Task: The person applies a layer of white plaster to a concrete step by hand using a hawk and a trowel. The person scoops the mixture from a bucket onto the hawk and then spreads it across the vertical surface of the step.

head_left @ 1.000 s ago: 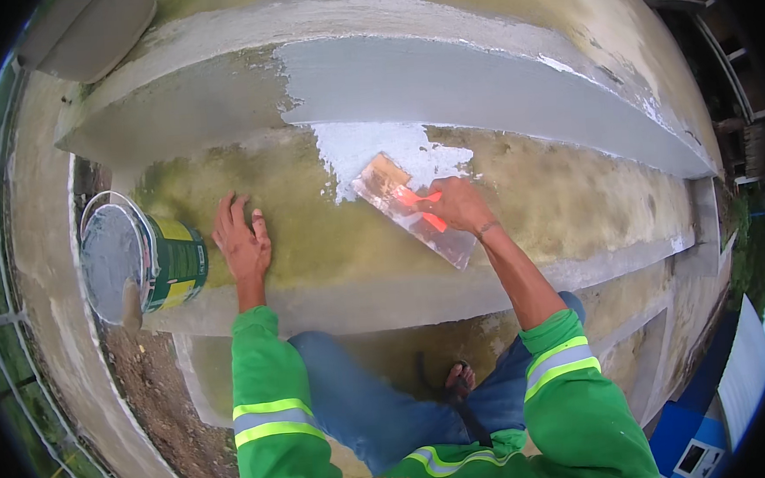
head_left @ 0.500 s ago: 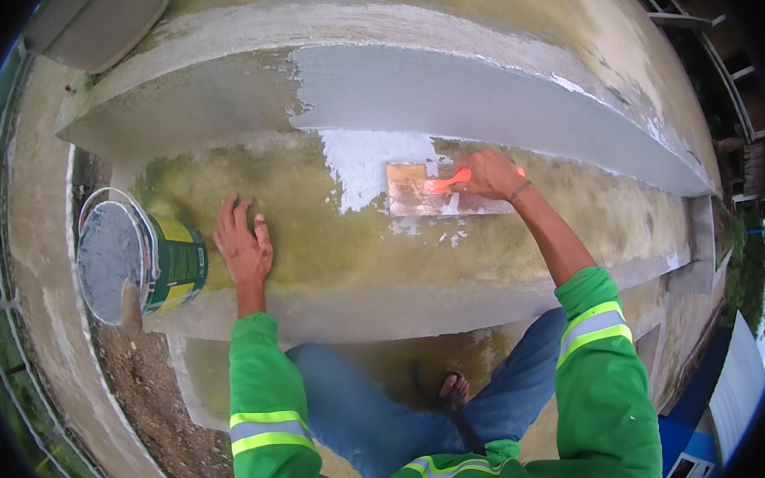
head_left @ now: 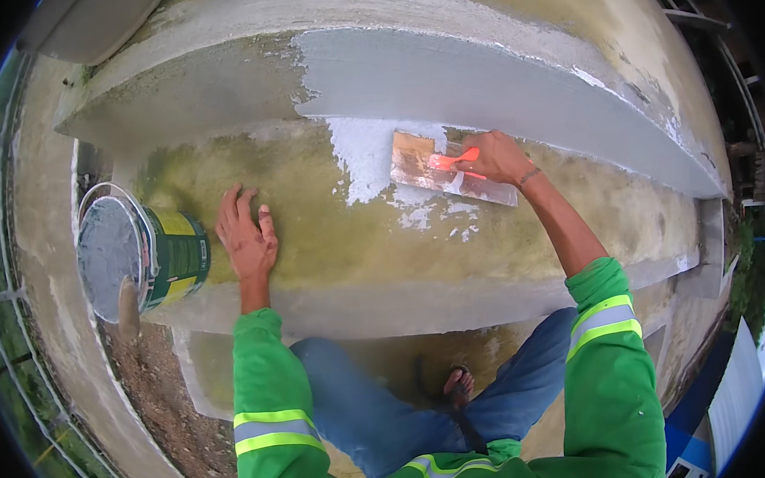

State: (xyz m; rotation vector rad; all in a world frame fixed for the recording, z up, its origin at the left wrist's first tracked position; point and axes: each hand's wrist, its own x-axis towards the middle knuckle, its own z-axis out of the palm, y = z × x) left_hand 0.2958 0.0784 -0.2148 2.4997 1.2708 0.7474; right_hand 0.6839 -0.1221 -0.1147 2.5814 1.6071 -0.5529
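Observation:
My right hand point(head_left: 496, 159) is closed round the orange handle of a rectangular plastering trowel point(head_left: 413, 160), whose blade lies over the concrete step. Beside the blade and partly beneath it spreads a patch of pale grey-white coating point(head_left: 362, 157) with ragged edges and small flecks. My left hand point(head_left: 246, 232) rests on the mossy step surface point(head_left: 312, 234), fingers apart, holding nothing. Just left of it stands a green and yellow bucket point(head_left: 178, 256) of grey paste, its wire handle raised. A tool handle point(head_left: 129, 307) leans out over the bucket's near rim.
Behind the step rises a riser point(head_left: 469, 76), smooth grey on the right and bare on the left. Brown soil point(head_left: 169, 401) and a wire fence point(head_left: 5, 297) lie to the left. A grey container point(head_left: 89, 25) sits at the far left.
The trowel has tilted, its left end swinging away from me and its right end toward me. More pale coating shows below the blade. My left hand still rests on the step.

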